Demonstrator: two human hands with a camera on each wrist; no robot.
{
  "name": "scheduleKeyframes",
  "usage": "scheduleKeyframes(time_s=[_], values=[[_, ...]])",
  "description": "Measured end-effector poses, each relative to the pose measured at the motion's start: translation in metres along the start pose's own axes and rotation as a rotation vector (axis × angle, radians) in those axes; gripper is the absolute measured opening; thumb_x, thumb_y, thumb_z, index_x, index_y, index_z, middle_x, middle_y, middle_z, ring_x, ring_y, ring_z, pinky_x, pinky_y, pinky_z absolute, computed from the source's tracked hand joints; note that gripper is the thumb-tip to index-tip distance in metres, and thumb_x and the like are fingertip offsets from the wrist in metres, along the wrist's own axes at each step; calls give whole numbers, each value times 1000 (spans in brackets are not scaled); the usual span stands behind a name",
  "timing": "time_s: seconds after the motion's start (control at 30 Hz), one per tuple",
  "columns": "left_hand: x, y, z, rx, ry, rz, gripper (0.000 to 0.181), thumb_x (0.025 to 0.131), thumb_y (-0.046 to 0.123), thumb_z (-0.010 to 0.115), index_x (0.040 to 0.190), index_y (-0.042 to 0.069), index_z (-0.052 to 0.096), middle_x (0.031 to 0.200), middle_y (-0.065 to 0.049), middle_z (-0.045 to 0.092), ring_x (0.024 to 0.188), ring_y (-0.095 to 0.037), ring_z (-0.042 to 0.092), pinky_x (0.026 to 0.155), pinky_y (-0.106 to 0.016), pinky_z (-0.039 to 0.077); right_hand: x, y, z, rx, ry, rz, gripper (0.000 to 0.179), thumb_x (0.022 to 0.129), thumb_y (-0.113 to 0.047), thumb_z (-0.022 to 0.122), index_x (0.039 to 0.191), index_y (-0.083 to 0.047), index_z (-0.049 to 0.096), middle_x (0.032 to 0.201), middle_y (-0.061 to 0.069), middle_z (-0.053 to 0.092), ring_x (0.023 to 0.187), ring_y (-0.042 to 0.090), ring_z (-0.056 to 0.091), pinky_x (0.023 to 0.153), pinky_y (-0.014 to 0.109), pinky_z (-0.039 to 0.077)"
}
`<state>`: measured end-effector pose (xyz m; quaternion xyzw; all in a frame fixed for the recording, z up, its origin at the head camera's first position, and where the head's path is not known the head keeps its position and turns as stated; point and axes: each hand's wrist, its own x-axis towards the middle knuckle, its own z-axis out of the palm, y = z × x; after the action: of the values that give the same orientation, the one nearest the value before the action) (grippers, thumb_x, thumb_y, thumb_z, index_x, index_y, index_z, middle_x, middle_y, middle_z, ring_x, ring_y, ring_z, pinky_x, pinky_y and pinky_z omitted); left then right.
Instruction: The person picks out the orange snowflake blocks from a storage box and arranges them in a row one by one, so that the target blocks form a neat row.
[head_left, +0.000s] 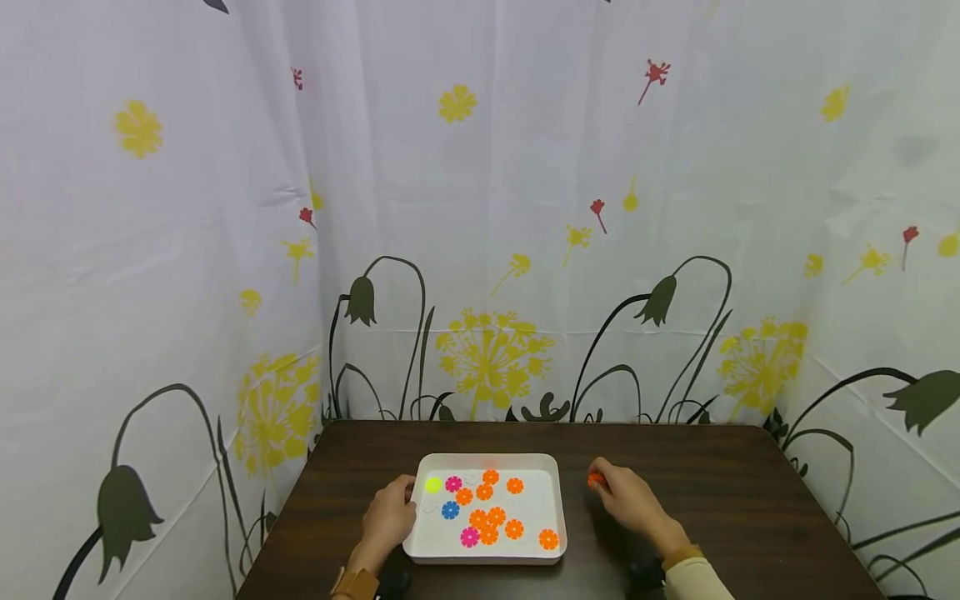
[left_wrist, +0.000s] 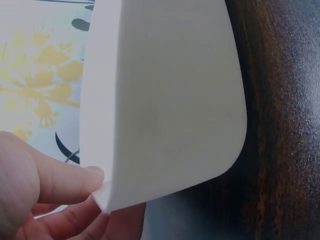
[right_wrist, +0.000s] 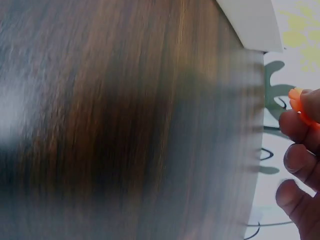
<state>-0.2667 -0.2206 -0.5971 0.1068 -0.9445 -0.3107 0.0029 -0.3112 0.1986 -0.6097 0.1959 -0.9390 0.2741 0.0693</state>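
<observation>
A shallow white tray (head_left: pixel 534 500) sits on the table, holding flower-shaped plastic discs. Most are orange discs (head_left: pixel 549 539); there are also two pink discs (head_left: pixel 453 483), one blue disc (head_left: pixel 450 510), one yellow disc (head_left: pixel 433 485) and some pale, see-through discs (head_left: pixel 431 505). My left hand (head_left: pixel 390 510) grips the tray's left side. In the left wrist view its thumb (left_wrist: pixel 70 182) presses the rim near a corner, other fingers below. Right of the tray, over the table, my right hand (head_left: pixel 626 498) pinches an orange flower disc (right_wrist: pixel 296 100) between thumb and fingertip, partly hidden by them.
The dark wooden table (head_left: pixel 720 500) extends on both sides of the tray. Behind its far edge hangs a white curtain (head_left: pixel 525 183) printed with yellow, red and dark green flowers, which also covers the left and right sides.
</observation>
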Motion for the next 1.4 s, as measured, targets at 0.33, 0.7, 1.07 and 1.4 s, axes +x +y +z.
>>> scheduleKeyframes(time_s=[0.33, 0.7, 1.07, 1.4], values=[[1, -1, -1, -12, 16, 20, 41, 96, 1, 68, 137, -1, 64, 109, -16, 73, 92, -30, 68, 82, -59, 53, -4, 7, -6, -9, 37, 114, 8, 97, -14, 76, 103, -18, 71, 81, -11, 65, 75, 9, 57, 67, 36, 48], [-1, -1, 0, -13, 0, 6, 40, 96, 2, 68, 136, 0, 64, 110, -16, 74, 93, -30, 68, 82, -58, 53, -8, 13, 8, 140, 16, 173, 13, 97, -10, 74, 91, -21, 67, 75, -12, 65, 65, 3, 55, 62, 28, 44], [-1, -2, 2, -2, -4, 3, 40, 95, 1, 69, 135, 1, 65, 108, -13, 74, 95, -30, 69, 81, -58, 54, -6, 24, 28, 133, -12, 200, 15, 97, -8, 73, 91, -19, 66, 75, -10, 63, 67, 8, 54, 64, 33, 44], [0, -2, 2, -17, 5, -22, 41, 95, 3, 70, 136, 2, 65, 109, -13, 74, 94, -28, 68, 84, -59, 54, -2, 20, 33, 58, 10, 173, 14, 92, -8, 79, 91, -18, 69, 84, -3, 57, 74, 12, 53, 67, 36, 46]])
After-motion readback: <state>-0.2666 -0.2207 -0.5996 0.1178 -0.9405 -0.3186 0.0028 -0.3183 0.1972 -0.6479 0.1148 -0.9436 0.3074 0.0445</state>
